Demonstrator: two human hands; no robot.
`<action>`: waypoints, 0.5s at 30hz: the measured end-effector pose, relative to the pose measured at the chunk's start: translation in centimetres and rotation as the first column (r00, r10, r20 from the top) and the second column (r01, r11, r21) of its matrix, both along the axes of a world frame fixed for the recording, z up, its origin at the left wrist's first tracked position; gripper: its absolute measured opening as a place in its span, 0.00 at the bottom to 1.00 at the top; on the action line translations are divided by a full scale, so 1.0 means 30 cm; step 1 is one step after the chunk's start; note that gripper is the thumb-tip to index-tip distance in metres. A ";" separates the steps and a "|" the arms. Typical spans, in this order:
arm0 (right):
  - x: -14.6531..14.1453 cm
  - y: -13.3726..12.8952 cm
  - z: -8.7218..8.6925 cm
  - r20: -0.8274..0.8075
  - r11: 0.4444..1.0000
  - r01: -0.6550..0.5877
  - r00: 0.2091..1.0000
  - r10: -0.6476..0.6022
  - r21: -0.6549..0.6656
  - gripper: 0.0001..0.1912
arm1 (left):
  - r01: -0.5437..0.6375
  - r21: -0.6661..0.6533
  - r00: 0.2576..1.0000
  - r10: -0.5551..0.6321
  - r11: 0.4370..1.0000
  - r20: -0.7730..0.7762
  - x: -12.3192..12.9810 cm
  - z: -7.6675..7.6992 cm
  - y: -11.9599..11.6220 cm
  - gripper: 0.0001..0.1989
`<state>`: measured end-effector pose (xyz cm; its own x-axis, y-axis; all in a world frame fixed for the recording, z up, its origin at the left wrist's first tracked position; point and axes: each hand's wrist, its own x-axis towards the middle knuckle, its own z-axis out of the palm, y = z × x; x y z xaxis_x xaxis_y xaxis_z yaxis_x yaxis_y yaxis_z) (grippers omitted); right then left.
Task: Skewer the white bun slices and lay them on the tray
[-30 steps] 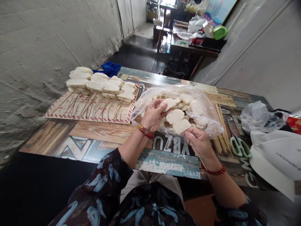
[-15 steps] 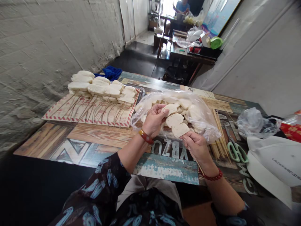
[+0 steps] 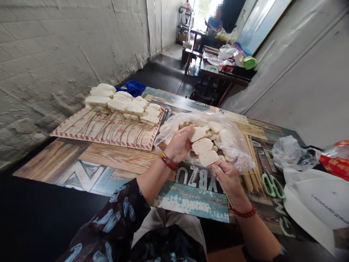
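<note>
My left hand (image 3: 180, 143) is closed on the top one of three pale, oval bun slices (image 3: 202, 146) that sit in a row. In my right hand (image 3: 225, 174) is a thin wooden skewer (image 3: 228, 198), pinched just below the lowest slice; its part inside the slices is hidden. Behind both hands, a clear plastic bag (image 3: 240, 154) lies spread with more loose slices in it. To the left, finished-looking skewers of slices (image 3: 122, 105) rest in a pile on a paper sheet with a red striped border (image 3: 109, 140), their sticks pointing toward me.
Bare wooden skewers (image 3: 251, 180) lie right of the bag, beside green-handled scissors (image 3: 272, 185). A white cap (image 3: 311, 193) and a crumpled plastic bag (image 3: 286, 153) are at the right edge. A blue cloth (image 3: 133, 88) lies at the back. Farther off, a person (image 3: 215, 22) sits at another table.
The view has shifted slightly. My left fingers have straightened somewhat along the top slice, while my right hand keeps its pinch on the skewer.
</note>
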<state>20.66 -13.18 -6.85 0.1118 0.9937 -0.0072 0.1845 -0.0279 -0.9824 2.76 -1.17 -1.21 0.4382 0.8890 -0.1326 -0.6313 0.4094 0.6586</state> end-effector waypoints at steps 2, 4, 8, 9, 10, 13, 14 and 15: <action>-0.001 0.001 0.004 0.032 1.000 -0.006 0.999 0.006 0.004 0.13 | 0.052 0.044 0.998 -0.053 0.998 0.014 -0.002 -0.001 -0.004 0.20; -0.003 0.001 0.007 0.080 1.000 -0.006 0.997 0.005 0.014 0.13 | 0.066 0.093 0.998 -0.067 0.993 0.005 -0.003 -0.002 -0.008 0.21; -0.002 0.000 0.002 0.184 0.996 -0.001 0.983 -0.014 0.084 0.13 | 0.004 0.153 0.999 0.003 0.988 -0.043 0.001 -0.001 -0.017 0.23; -0.002 0.000 -0.002 0.202 0.994 0.000 0.979 -0.021 0.107 0.13 | -0.008 0.157 0.998 0.017 0.988 -0.052 0.002 0.000 -0.019 0.24; -0.001 -0.001 -0.006 0.214 0.992 0.000 0.976 -0.027 0.125 0.13 | -0.015 0.159 0.998 0.025 0.987 -0.058 0.004 0.000 -0.022 0.24; 0.001 -0.002 -0.019 0.223 0.990 -0.005 0.975 -0.028 0.144 0.13 | -0.027 0.158 0.997 0.037 0.987 -0.065 0.007 0.003 -0.031 0.26; 0.001 -0.003 -0.022 0.221 0.990 -0.008 0.975 -0.025 0.144 0.13 | -0.032 0.158 0.997 0.043 0.987 -0.067 0.007 0.004 -0.034 0.27; 0.002 -0.003 -0.025 0.219 0.989 -0.009 0.975 -0.023 0.146 0.13 | -0.039 0.159 0.996 0.051 0.986 -0.069 0.008 0.006 -0.038 0.27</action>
<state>20.71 -13.27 -7.61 0.1016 0.9814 0.1630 0.3966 0.1103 -0.9113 2.99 -2.30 -1.04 0.3918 0.9199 -0.0192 -0.5951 0.2692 0.7572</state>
